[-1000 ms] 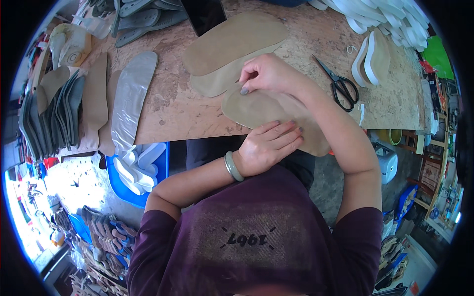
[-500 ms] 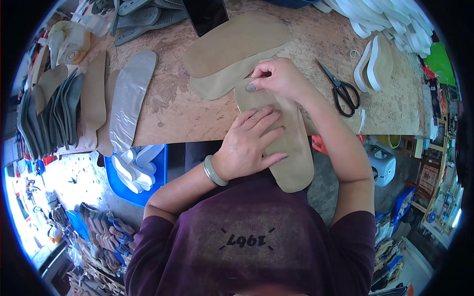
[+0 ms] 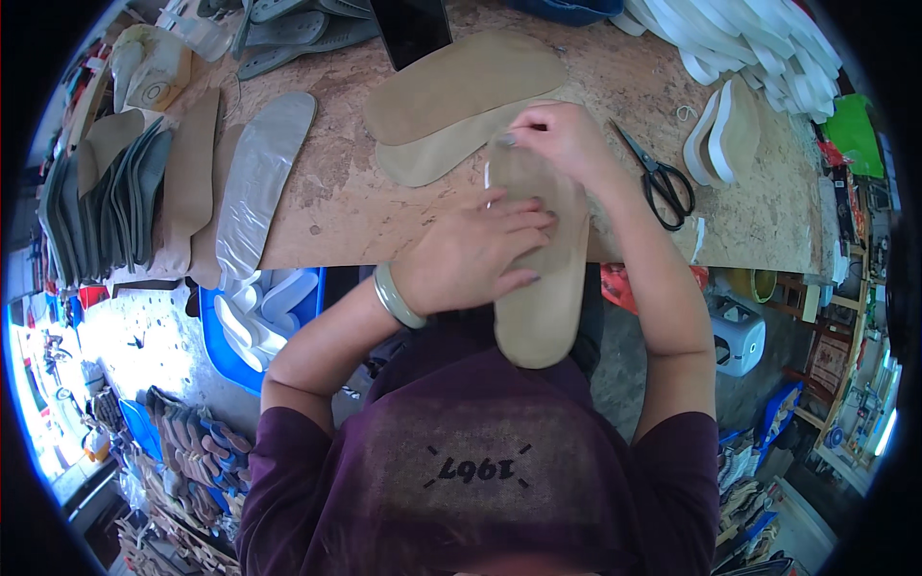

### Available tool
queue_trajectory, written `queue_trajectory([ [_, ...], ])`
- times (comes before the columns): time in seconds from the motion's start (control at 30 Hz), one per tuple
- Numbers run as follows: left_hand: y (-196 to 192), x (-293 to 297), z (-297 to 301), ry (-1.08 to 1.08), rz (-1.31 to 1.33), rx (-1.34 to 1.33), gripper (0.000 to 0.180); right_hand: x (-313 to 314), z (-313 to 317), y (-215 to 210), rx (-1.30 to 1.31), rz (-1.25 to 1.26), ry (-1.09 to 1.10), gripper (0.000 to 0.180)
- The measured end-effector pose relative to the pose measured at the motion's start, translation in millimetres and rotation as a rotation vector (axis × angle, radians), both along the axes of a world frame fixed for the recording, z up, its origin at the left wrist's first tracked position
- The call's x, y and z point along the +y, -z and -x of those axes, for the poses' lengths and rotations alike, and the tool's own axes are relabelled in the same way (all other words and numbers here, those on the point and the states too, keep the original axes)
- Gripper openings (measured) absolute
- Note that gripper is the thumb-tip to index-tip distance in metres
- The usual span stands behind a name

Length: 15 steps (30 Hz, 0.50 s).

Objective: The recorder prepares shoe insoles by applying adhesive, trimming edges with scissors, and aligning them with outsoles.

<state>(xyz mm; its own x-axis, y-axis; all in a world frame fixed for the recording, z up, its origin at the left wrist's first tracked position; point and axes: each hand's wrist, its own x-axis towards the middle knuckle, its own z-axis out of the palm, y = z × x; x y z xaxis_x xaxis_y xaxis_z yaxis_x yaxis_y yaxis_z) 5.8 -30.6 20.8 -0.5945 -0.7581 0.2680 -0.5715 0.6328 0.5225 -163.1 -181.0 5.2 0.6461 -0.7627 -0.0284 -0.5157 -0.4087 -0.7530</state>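
A tan insole lies lengthwise toward me, its heel end hanging over the near edge of the wooden workbench. My left hand lies flat across its middle and presses it down. My right hand pinches the far tip of the same insole with its fingertips. Two more tan insoles lie overlapped on the bench just beyond the tip. Black scissors rest to the right of my right hand.
A silver-grey insole and a fan of grey and tan insoles lie at the left. White soles are stacked at the back right. A blue tub with white soles stands below the bench edge.
The insole has turned from lying crosswise to pointing away from me. My left hand has moved from its near edge up onto its middle, and my right hand has shifted to its far tip.
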Motion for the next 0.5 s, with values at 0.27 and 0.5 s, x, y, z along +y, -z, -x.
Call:
queue_trajectory([
  [0.27,-40,-3,0,-0.042,-0.001,-0.422,0.054,35,86,0,0.121,0.256,0.436,0.021],
  [0.5,0,33,23,-0.253,0.166,-0.29,0.057,68,172,-15,0.428,0.396,0.5,0.042],
])
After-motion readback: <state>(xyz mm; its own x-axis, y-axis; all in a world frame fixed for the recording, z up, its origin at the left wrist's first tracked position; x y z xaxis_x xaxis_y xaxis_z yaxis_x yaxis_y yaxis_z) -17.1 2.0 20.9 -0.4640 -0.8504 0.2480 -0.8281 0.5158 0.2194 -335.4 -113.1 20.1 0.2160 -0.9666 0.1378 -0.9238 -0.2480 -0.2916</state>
